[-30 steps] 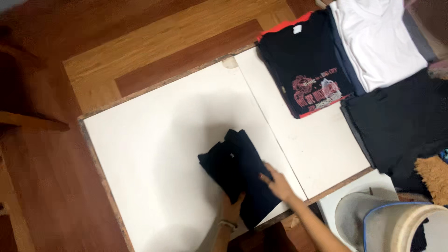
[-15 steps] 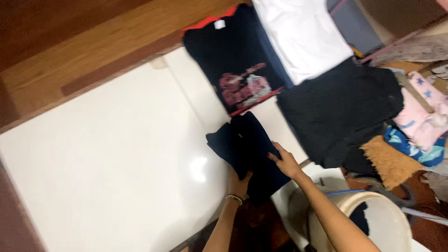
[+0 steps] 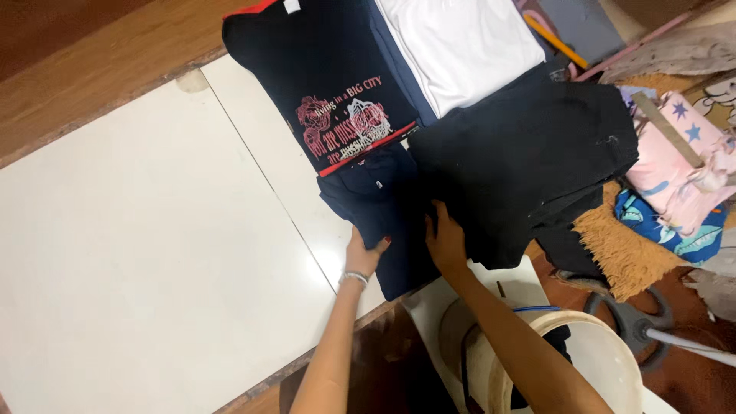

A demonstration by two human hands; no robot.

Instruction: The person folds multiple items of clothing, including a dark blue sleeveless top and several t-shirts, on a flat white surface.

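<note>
**Two hands on a folded navy garment at the edge of a white surface**

A folded dark navy garment (image 3: pixel 383 215) of soft, matte cloth lies just below the middle of the frame, on a smooth, glossy white surface (image 3: pixel 153 230) made of two panels with a thin seam between them. The garment forms a rough rectangle and carries a tiny pale label near its upper edge.

The left hand (image 3: pixel 364 253) grips the garment's lower left edge, fingers curled over the cloth; a thin bracelet (image 3: pixel 354 277) circles that wrist. The right hand (image 3: pixel 446 241) lies flat and spread on the garment's right side, pressing down rather than clutching.

Touching the garment's upper edge is a navy T-shirt (image 3: pixel 330 77), laid flat, with a red and pale printed design in its lower half and a red hem. To the right of it, at the top of the frame, lies a folded white garment (image 3: pixel 468 46), smooth and bright. A larger black garment (image 3: pixel 529 161) spreads loosely at centre right, just beside the right hand.

At the right edge sits pink cloth with blue stars (image 3: pixel 675 169) above a fuzzy tan mat (image 3: pixel 621 253). A round, cream plastic bucket (image 3: pixel 590 368) stands at the bottom right. Brown wooden flooring (image 3: pixel 100 69) fills the upper left.
</note>
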